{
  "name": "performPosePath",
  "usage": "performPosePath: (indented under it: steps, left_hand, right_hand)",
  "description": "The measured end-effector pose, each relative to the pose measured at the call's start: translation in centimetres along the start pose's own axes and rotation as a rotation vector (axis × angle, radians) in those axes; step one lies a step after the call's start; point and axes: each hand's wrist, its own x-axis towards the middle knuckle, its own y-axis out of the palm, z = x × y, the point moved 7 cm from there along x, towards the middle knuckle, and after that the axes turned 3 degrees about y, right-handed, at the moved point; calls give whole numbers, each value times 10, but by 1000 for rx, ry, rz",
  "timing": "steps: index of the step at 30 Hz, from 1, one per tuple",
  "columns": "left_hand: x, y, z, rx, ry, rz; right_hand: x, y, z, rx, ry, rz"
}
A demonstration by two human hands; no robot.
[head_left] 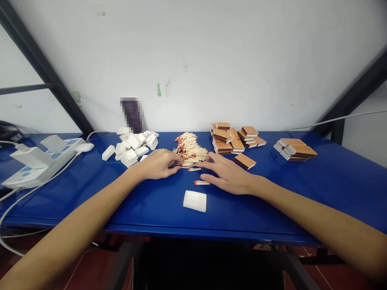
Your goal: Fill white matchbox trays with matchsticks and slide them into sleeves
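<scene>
A heap of red-tipped wooden matches (190, 148) lies on the blue table. My left hand (160, 163) is at the heap's left front edge, its fingers curled and thumb and index close together at the ends of a few matches. At the right front edge, my right hand (228, 172) has its fingers apart, with the index fingertip touching the matches and nothing visibly held. Beside its thumb is a small row of matches (201, 183), heads to the left. A white matchbox tray (195, 201) rests in front of both hands, near the table edge.
White matchbox trays (130, 149) are piled at the back left. Brown matchbox sleeves (225, 139) are heaped right of the matches, with a stack of matchboxes (294, 149) farther right. A power strip (45, 165) with plugs and cables occupies the left end. A wall stands behind.
</scene>
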Motion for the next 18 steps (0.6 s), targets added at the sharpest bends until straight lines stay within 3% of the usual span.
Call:
performPosePath:
  steps: [18]
  left_hand:
    - [-2, 3, 4, -20, 22, -12]
  right_hand:
    - [-3, -2, 1, 39, -29, -2]
